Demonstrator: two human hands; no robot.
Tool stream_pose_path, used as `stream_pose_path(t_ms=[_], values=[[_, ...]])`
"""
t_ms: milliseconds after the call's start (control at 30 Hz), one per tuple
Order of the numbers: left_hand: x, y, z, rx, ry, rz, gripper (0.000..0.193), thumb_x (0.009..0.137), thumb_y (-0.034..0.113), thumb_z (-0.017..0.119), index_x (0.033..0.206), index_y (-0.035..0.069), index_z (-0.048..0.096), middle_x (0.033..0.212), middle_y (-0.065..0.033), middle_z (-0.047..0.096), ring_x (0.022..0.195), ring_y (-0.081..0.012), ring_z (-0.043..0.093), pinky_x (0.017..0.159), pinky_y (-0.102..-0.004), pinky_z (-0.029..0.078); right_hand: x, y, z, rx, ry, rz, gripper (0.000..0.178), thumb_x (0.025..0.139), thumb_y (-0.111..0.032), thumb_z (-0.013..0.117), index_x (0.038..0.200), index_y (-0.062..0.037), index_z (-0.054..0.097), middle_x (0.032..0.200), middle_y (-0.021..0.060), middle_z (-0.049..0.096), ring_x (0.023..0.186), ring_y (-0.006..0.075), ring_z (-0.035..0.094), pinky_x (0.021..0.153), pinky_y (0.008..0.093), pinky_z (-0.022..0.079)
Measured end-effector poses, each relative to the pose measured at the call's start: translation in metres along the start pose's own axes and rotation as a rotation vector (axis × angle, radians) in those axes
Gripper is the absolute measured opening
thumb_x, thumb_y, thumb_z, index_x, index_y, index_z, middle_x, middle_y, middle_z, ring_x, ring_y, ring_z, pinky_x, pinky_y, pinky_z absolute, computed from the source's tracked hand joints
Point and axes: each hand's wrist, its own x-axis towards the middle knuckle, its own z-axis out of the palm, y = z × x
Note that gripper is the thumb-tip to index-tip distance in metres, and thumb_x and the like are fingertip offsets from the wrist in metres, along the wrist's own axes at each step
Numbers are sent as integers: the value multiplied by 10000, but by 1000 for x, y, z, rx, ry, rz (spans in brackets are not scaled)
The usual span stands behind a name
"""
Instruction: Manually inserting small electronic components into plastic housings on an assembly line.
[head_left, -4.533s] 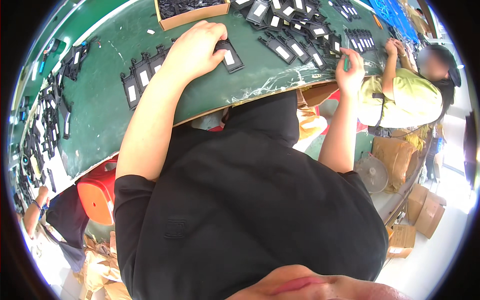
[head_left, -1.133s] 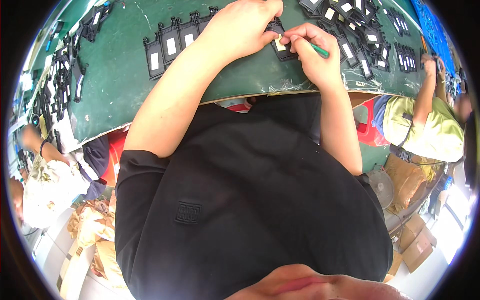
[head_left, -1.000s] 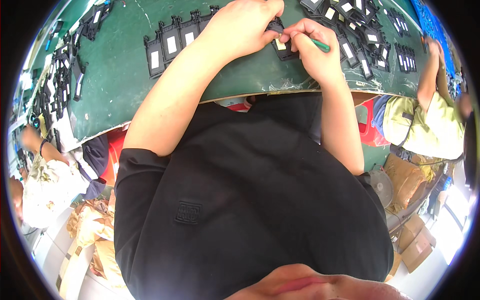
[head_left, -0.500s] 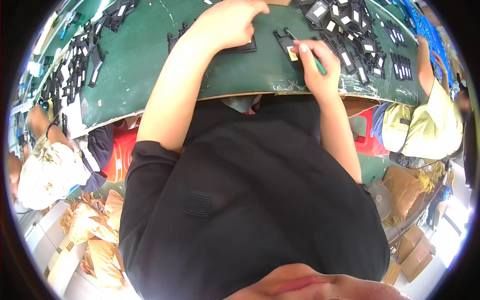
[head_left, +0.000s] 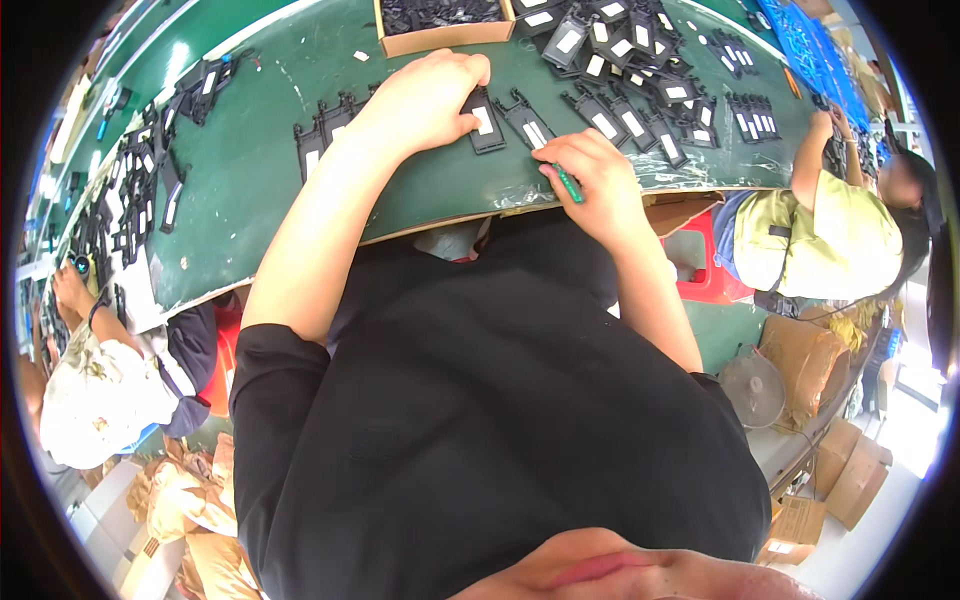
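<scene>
My right hand (head_left: 597,180) grips a slim tool with a green handle (head_left: 568,184); its working end is hidden by my fingers. Just beyond those fingertips lies a flat black plastic part (head_left: 519,116) with a white label. My left hand (head_left: 432,100) reaches over a row of similar parts, thumb and fingers spread. Its thumb is close to the edge of another labelled black part (head_left: 487,128); whether they touch I cannot tell. More black parts (head_left: 311,150) lie side by side left of my forearm, partly covered by it.
At the far side stands a cardboard box (head_left: 445,40) of small black pieces. A heap of black parts (head_left: 625,45) lies to the right, with a neat row (head_left: 753,120) beyond it. More parts (head_left: 150,180) line the left. Co-workers sit at both sides; a person's hand (head_left: 75,288) shows left.
My right hand has moved left and slightly nearer with the green-handled tool. The left hand has come lower in the picture. The view has shifted, bringing the cardboard box into sight.
</scene>
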Motion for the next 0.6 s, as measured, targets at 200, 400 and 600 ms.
stream_pose_path(t_ms=[200,400,600], values=[[0,6,4,-16,34,-41,352,811,150,818,1044,69,567,1054,-108,670,1079,-306,644,914,-428,527,-5,4,-19,79,161,3,234,799,55,761,1006,-53,746,971,110,724,876,297,688,766,361,554],[-6,5,11,19,118,4,335,802,186,827,1048,48,647,1055,-97,693,1103,-300,640,959,-428,529,-22,48,-75,440,441,387,159,891,56,747,1017,-39,766,1036,52,741,899,99,659,782,253,543],[-5,2,12,23,100,17,326,800,159,829,1057,28,678,1113,-113,700,1135,-309,639,986,-418,529,-39,130,-110,-414,542,482,197,908,-133,742,1088,-60,773,996,108,779,909,246,731,845,372,553]])
